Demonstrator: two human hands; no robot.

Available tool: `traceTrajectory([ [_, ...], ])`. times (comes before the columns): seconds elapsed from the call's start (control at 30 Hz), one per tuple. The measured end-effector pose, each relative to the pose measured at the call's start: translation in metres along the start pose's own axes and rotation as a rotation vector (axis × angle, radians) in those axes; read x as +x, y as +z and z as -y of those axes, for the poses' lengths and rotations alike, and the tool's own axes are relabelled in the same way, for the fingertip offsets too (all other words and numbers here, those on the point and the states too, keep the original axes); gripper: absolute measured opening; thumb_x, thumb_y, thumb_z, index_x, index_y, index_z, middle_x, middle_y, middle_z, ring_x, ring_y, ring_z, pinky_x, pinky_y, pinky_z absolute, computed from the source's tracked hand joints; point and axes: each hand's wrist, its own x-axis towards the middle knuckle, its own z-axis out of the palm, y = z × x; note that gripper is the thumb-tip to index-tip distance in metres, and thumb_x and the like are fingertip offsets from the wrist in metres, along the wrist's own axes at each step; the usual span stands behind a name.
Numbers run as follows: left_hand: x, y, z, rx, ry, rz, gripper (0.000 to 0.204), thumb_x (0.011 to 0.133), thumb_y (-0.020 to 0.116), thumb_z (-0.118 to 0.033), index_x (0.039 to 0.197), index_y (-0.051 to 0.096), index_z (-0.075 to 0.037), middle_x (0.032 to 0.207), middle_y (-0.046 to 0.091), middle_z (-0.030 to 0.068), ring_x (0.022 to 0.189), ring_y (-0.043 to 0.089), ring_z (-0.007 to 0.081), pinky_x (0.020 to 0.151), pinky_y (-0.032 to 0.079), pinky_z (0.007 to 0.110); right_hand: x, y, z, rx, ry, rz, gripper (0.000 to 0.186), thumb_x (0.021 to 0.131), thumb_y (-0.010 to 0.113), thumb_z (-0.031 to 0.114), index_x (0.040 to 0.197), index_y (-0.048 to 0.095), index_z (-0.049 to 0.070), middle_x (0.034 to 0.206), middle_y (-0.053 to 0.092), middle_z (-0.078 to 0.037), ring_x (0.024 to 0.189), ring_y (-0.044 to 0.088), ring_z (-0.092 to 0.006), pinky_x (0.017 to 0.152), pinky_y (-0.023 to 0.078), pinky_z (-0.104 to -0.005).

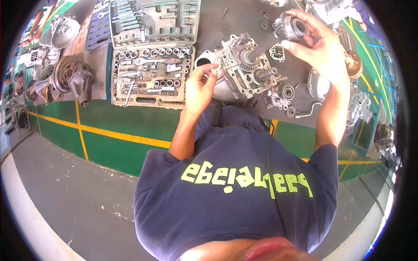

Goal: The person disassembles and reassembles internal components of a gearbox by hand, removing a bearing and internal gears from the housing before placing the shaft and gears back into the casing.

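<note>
My right hand (320, 52) grips a splined gear hub (292, 29) at the upper end of a long splined shaft (263, 48), which rises at a slant from an open metal gearbox housing (237, 82). A toothed gear (248, 57) surrounds the shaft's lower part, and a shorter splined shaft (264, 75) sticks out beside it. My left hand (203, 85) is at the housing's left side, its fingers curled with thumb and forefinger close together; what they hold, if anything, is too small to make out.
An open socket set case (114, 100) and blue wrench tray (93, 37) occupy the bench's left-middle. Gear assemblies (69, 76) sit farther left. Loose bearings (288, 92), a bent metal pipe (307, 115) and more castings (359, 113) lie rightward. A green floor with yellow lines shows below.
</note>
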Motion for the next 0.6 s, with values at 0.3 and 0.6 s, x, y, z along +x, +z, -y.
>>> traceTrajectory([
  [0.3,0.027,-0.015,0.003,-0.111,-0.022,0.024,0.019,0.094,0.065,-0.006,0.112,0.07,-0.001,0.089,0.064,-0.0008,0.073,0.049,0.0048,0.068,0.043,0.021,0.01,0.02,0.001,-0.253,-0.07,0.162,0.064,0.073,0.084,0.029,0.129,0.062,0.008,0.082,0.062,-0.008,0.07,0.055,-0.0133,0.067,0.051,-0.029],
  [0.6,0.038,-0.006,-0.007,-0.111,-0.02,0.116,0.019,0.096,0.065,-0.007,0.114,0.07,-0.001,0.085,0.064,-0.0041,0.074,0.049,0.0022,0.068,0.043,0.02,-0.003,0.057,-0.024,0.043,0.095,0.202,0.055,0.075,0.085,0.02,0.123,0.062,0.006,0.101,0.07,-0.008,0.091,0.065,-0.0145,0.083,0.054,-0.0333],
])
